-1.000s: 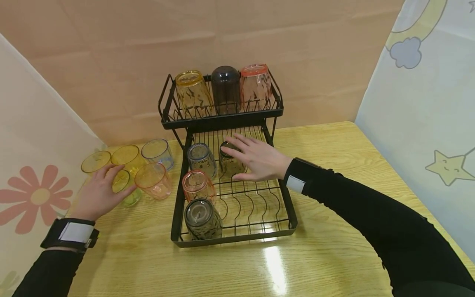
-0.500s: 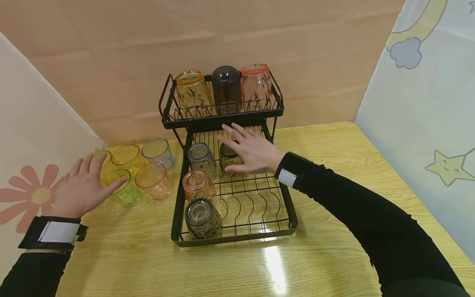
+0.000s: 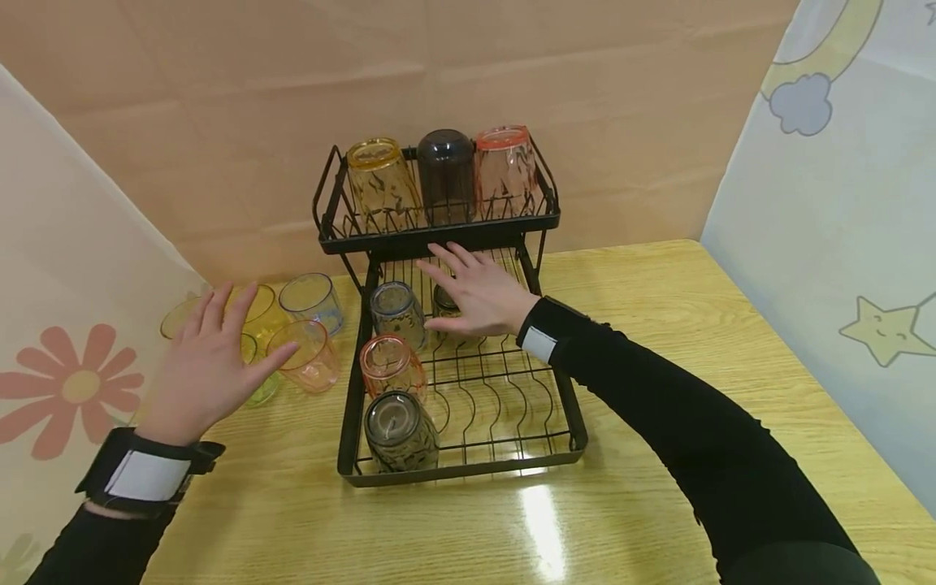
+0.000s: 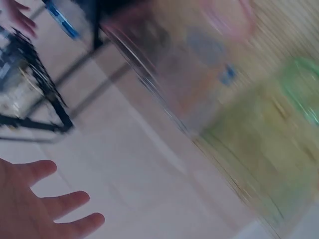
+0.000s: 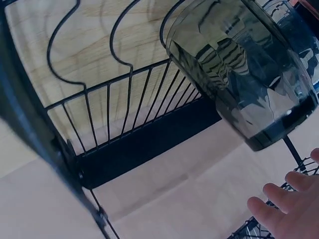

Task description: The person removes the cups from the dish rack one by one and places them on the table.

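My left hand (image 3: 205,370), fingers spread, hovers over the drinking glasses at the left and holds nothing. It partly hides a green glass (image 3: 265,392); a pink-orange glass (image 3: 310,361) stands close to its thumb. In the left wrist view the green glass (image 4: 259,144) is blurred, apart from the fingers. My right hand (image 3: 483,296), fingers straight and spread, is above the lower tier of the black dish rack (image 3: 464,469). Mostly behind it is an upside-down dark glass (image 3: 444,302). The right wrist view shows this glass (image 5: 244,74) and the fingertips (image 5: 266,211) apart from it.
Upside-down glasses fill the lower tier's left side: blue-grey (image 3: 397,317), pink (image 3: 392,370) and smoky grey (image 3: 400,435). Amber (image 3: 383,191), dark (image 3: 446,179) and pink (image 3: 506,175) glasses stand on the upper tier. A blue-rimmed glass (image 3: 313,305) and yellow glasses (image 3: 266,321) stand upright at left.
My left hand has moved left off the glasses with its fingers spreading, then back right and up over them. My right hand has drifted left above the dark glass. The glasses look unmoved.
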Demonstrator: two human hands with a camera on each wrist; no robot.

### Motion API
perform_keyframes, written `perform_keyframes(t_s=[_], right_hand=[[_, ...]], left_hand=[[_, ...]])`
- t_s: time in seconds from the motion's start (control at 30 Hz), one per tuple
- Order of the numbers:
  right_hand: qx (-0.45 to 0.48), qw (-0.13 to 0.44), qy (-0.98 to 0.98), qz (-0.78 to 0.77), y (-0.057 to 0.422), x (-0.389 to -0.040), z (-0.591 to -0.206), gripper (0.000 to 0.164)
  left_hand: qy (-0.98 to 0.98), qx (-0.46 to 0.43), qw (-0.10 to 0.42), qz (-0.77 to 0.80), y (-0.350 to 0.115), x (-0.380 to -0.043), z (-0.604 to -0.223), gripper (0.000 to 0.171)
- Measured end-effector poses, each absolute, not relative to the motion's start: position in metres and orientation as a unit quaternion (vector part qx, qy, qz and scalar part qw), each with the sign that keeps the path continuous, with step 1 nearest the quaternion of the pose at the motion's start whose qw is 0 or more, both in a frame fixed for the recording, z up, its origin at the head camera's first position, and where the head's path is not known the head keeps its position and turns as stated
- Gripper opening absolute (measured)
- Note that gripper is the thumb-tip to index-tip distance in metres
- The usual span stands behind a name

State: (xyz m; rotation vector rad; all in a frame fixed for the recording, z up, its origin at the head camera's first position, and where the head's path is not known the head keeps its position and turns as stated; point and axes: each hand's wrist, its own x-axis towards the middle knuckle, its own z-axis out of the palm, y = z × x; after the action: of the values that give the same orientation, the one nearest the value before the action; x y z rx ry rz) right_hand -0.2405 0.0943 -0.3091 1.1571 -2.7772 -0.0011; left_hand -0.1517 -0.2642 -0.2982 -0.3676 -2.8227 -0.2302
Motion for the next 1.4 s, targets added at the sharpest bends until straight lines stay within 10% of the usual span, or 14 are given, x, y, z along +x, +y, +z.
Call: perform_keyframes(t_s=[0.37,1.4], right_hand=[[0.344,0.003,-0.939,0.009,0.08,-0.248,-0.324,0.083],[0.358,0.093,-0.928,-0.038,0.085,-0.251,-0.303,0.072]], left_hand=[[-0.956,-0.207,0.176,-0.111,-0.208,-0.13,-0.299,0.092],[-0.95,-0.243,0.16,-0.118,-0.162,-0.108,-0.306,0.098]])
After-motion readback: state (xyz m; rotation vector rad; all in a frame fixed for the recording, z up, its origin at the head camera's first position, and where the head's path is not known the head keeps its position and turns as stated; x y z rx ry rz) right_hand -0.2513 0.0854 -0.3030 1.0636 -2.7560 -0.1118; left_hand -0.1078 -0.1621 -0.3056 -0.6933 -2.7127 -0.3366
